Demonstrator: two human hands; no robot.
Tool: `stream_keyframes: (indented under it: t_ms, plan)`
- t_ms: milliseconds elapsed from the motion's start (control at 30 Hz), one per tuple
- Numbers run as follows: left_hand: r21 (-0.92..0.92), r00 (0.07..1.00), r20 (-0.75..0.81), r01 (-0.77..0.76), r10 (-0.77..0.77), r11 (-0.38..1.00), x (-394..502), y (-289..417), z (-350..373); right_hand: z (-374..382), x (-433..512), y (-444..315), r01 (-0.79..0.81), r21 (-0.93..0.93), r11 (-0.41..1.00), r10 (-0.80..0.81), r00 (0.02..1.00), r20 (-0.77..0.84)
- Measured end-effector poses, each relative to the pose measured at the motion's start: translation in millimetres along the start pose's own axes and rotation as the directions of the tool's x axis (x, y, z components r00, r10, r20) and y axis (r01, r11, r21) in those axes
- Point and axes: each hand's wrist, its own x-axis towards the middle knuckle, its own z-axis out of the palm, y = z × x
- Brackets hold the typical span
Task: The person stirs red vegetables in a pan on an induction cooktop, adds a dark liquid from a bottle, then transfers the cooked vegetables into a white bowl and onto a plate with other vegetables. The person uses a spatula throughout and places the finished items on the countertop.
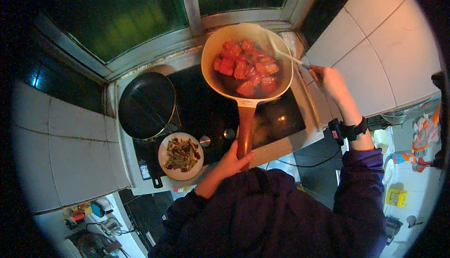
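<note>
A cream-coloured wok-style pan (210,54) holds chunks of glossy, reddish-brown meat (242,63) in dark sauce. Its brown wood-look handle (246,126) points towards me, and my left hand (232,161) grips the end of it. In my right hand (327,81) is a pale spatula or spoon (290,57) with a grey grip, held near its end. The tool's head lies against the pan's right inner wall, partly blending with it. Whether the pan rests on the cooktop or is slightly raised, I cannot tell.
Left on the black cooktop (191,92) sits a dark frying pan (146,105). A white plate (165,168) of green vegetables with browned bits overlaps its handle. Window frames (191,5) rise behind, tiled walls (372,64) at both sides. A black cable (316,165) hangs at right.
</note>
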Motion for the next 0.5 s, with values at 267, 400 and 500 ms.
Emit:
stream_keyframes:
  t_ms: [267,400,500]
  plan:
    - [-0.343,0.966,-0.21,0.075,-0.154,0.936,4,-7,-1,-26,2,-24,0.203,-0.039,0.978,-0.197,0.972,0.124]
    - [-0.435,0.999,-0.001,0.045,-0.05,0.899,8,-6,6,-91,22,-30,0.301,-0.417,0.858,-0.2,0.942,0.269]
    - [-0.405,1.0,0.009,0.01,-0.006,0.914,6,-2,9,-86,45,-47,0.266,-0.552,0.79,-0.065,0.932,0.357]
